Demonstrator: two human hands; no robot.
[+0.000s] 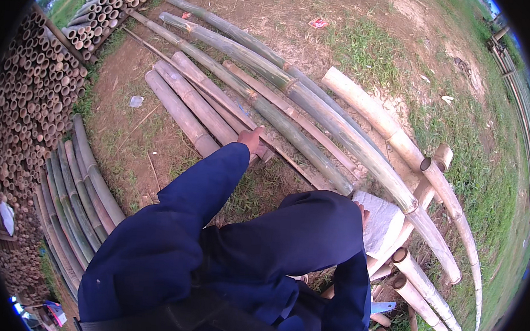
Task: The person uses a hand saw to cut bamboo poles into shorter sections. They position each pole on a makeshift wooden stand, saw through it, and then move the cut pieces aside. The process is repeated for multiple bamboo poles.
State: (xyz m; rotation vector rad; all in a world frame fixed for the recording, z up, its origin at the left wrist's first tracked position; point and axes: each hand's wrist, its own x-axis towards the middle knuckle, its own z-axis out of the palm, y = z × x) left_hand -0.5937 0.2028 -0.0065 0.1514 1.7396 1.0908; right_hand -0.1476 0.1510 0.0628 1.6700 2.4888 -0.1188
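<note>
My left hand reaches forward in a dark blue sleeve and rests on the near ends of several brownish bamboo poles lying on the ground. Whether its fingers grip a pole is hidden by the sleeve. My right hand is mostly covered by my bent blue sleeve, with only a sliver showing against a white cloth. That cloth lies over pale bamboo poles to my right. Long green bamboo poles run diagonally between the two groups.
A tall stack of cut bamboo shows its round ends on the left, with more poles leaning below it. Another stack lies at the top left. Short pale bamboo pieces sit at the lower right. Grass and bare dirt surround everything.
</note>
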